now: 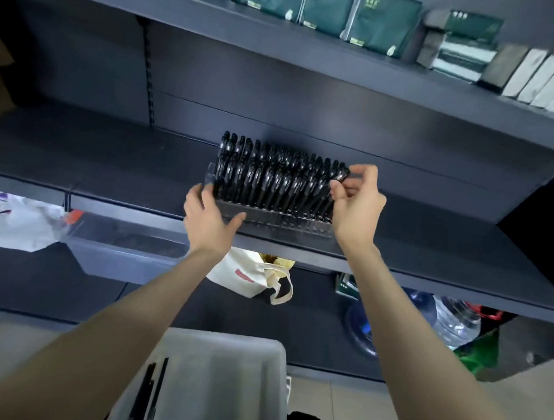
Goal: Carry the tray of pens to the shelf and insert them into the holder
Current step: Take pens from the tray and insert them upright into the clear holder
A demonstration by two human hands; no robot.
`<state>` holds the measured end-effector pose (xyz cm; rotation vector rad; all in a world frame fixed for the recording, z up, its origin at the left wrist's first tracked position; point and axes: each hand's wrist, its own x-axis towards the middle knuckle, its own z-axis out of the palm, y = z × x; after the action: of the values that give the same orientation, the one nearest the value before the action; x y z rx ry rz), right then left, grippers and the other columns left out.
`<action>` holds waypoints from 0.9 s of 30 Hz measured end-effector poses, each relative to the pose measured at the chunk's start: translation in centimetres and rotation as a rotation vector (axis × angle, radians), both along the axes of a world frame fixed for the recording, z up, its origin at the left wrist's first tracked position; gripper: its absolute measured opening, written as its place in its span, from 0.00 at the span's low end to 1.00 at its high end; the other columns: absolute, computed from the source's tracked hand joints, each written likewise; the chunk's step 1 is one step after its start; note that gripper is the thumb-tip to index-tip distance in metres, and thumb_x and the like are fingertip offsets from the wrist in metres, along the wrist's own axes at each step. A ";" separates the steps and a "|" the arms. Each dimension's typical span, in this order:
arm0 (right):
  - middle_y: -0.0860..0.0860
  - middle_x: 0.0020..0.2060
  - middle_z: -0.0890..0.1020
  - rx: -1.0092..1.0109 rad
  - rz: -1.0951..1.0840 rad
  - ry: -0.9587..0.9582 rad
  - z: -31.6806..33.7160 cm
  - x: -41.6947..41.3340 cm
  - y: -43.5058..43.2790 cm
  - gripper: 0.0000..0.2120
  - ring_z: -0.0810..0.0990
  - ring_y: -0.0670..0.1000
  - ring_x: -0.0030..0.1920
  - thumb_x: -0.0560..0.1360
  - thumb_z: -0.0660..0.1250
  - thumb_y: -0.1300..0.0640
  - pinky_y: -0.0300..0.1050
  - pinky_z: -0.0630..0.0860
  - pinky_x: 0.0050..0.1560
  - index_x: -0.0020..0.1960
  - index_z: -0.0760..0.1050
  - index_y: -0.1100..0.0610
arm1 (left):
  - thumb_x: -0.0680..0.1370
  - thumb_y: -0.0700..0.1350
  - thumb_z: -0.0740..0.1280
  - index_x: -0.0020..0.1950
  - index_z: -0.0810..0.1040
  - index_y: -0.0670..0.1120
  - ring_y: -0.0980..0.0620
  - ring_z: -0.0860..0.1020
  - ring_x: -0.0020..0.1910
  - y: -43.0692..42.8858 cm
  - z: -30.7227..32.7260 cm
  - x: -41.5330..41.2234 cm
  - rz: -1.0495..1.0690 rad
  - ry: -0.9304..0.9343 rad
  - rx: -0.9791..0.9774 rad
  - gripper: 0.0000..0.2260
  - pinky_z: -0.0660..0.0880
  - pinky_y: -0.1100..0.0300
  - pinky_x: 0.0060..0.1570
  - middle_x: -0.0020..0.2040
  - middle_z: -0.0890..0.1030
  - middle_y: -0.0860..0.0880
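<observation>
Tray [221, 383] lowest in view, pale grey, a few loose pens [151, 392] along its left side. Left hand [207, 219] spread wide, fingers against left end of clear holder [268, 219], thumb on its front. Holder sits at shelf [111, 169] front edge, packed with upright pens [271, 174]. Right hand [356, 207] pinches one black pen [341, 176] at holder's right end.

Dark metal shelf [117, 169]: one clear holder [281, 221] packed with upright black pens [271, 177], standing close to the front edge.
</observation>
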<state>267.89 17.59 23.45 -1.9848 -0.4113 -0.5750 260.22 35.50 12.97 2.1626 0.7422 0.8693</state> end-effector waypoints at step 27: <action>0.64 0.48 0.80 -0.453 0.133 0.010 -3.6 2.9 3.4 0.13 0.80 0.62 0.48 0.77 0.58 0.68 0.60 0.77 0.48 0.61 0.71 0.64 | 0.76 0.48 0.68 0.76 0.56 0.45 0.43 0.69 0.66 1.9 -2.3 1.9 -0.017 -0.006 -0.219 0.33 0.68 0.54 0.55 0.72 0.66 0.44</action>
<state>270.83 20.94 19.89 -2.3653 -0.7111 -0.4104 262.11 37.39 10.66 1.9692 0.7769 0.7482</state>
